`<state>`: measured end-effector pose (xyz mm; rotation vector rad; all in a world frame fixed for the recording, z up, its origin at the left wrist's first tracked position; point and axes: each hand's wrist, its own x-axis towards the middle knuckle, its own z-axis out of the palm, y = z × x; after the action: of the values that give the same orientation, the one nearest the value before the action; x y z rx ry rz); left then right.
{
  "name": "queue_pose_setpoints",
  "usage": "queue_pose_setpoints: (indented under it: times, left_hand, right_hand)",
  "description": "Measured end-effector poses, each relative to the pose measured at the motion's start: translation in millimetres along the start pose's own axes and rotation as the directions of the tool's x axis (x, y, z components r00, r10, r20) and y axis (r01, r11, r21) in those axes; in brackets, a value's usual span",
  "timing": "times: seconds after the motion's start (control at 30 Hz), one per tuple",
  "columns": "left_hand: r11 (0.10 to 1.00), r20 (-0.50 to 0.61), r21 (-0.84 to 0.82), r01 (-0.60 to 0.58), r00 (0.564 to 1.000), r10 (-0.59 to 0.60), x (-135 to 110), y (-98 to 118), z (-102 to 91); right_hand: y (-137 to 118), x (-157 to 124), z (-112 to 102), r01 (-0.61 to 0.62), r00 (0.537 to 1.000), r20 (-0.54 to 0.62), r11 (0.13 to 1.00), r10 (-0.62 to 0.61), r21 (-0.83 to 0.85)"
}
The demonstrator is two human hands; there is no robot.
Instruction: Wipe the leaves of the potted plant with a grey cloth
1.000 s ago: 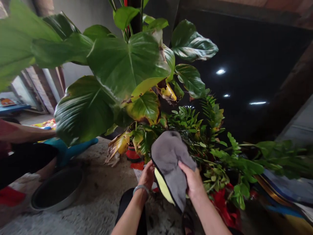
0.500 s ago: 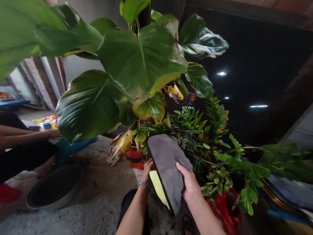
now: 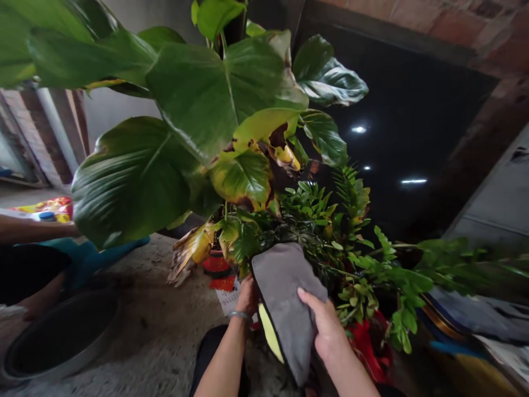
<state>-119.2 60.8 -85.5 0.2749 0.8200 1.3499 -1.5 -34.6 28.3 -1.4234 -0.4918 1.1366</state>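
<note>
No legible text; print on white paper [image 3: 228, 298] too small.

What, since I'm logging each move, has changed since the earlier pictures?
The grey cloth has dropped slightly in view, showing less of its yellow side. The right hand keeps its hold on it; the left hand stays at its edge, partly hidden.

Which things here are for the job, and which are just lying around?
For the job:
cloth, held by the right hand, left hand at its edge, fingers partly hidden
maybe the big leaves

Probably just lying around:
basin
blue cap
</note>
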Motion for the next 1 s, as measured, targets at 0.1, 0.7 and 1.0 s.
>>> queue_pose_setpoints:
  times: [0.1, 0.7, 1.0]
  left_hand:
    - [1.000, -0.047, -0.024, 0.019, 0.999, -0.020, 4, 0, -1.7]
    - [0.987, -0.101, 0.079, 0.141, 0.986, -0.133, 5, -12, -2.8]
    - [0.984, -0.146, 0.075, 0.159, 0.978, -0.147, 2, -5, -10.2]
  right_hand:
    - [30, -12, -19, -0.124, 0.992, -0.010, 0.991, 0.124, -0.045]
    - [36, 1, -39, -0.303, 0.947, -0.044, 0.929, 0.319, 0.211]
    - [-61, 20, -65, 0.132, 0.943, -0.334, 0.923, -0.005, 0.360]
